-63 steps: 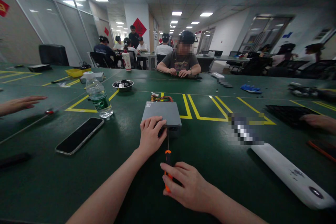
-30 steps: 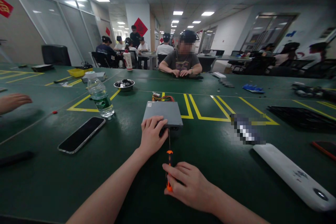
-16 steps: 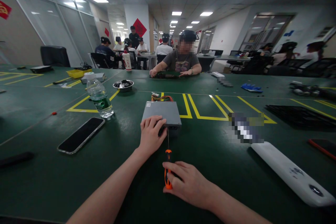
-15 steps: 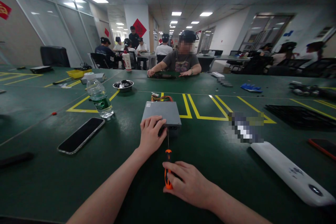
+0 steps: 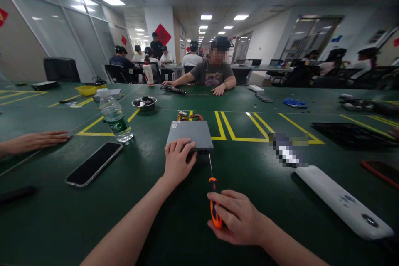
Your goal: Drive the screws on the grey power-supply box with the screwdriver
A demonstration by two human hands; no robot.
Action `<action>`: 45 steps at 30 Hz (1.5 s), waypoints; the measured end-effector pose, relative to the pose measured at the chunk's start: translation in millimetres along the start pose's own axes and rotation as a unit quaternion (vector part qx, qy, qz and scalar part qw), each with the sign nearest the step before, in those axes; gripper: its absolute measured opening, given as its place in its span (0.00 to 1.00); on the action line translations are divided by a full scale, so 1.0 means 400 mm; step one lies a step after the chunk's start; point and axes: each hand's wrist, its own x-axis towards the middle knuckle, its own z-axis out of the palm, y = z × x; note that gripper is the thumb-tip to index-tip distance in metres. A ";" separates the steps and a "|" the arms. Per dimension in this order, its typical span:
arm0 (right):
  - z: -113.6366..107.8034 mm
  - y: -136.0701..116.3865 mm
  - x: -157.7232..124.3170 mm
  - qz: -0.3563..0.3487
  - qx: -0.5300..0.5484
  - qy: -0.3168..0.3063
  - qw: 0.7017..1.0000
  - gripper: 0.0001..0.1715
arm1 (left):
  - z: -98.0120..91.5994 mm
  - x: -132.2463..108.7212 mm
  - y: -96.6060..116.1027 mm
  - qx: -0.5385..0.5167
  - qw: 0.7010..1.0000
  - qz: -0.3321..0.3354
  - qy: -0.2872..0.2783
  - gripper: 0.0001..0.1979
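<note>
Plainly, each line below is placed against the flat grey metal box (image 5: 190,134), the landmark.

Grey box: it lies flat on the dark green table (image 5: 62,216) just inside a yellow-taped bay, its near end facing the person; a bundle of coloured wires (image 5: 186,116) shows at its far end.

Left hand (image 5: 177,161): spread and pressed on the near left corner of the box, fingers curled over the top edge, holding nothing else; the grip looks meant to keep the box from sliding.

Right hand (image 5: 238,218): closed round the handle of the orange-handled screwdriver (image 5: 213,199), nearer the person than the box.

Screwdriver: its thin shaft points up at the near face of the box, right of the left hand; whether the tip touches cannot be told.

Left of the box: a clear plastic water bottle (image 5: 114,114) stands upright, a black phone (image 5: 94,163) lies face up nearer the person, and another person's hand (image 5: 34,141) rests flat farther out.

Right of the box: a long white bar-shaped device (image 5: 339,199) lies flat, and a black keyboard (image 5: 349,133) lies farther off.

Beyond the box: a small metal bowl (image 5: 144,102), and a seated person in a grey shirt (image 5: 212,75).

Room: a long office with ceiling light panels, glass walls and more seated people.
</note>
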 end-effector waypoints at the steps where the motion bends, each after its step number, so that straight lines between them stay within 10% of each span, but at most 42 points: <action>1: 0.000 0.001 0.001 0.000 0.001 0.000 1.000 0.09 | 0.000 0.000 0.000 0.001 1.000 0.000 -0.001 0.12; 45: -0.047 0.027 -0.003 0.052 0.010 0.068 0.996 0.25 | -0.004 0.001 0.001 -0.008 1.000 -0.003 -0.008 0.12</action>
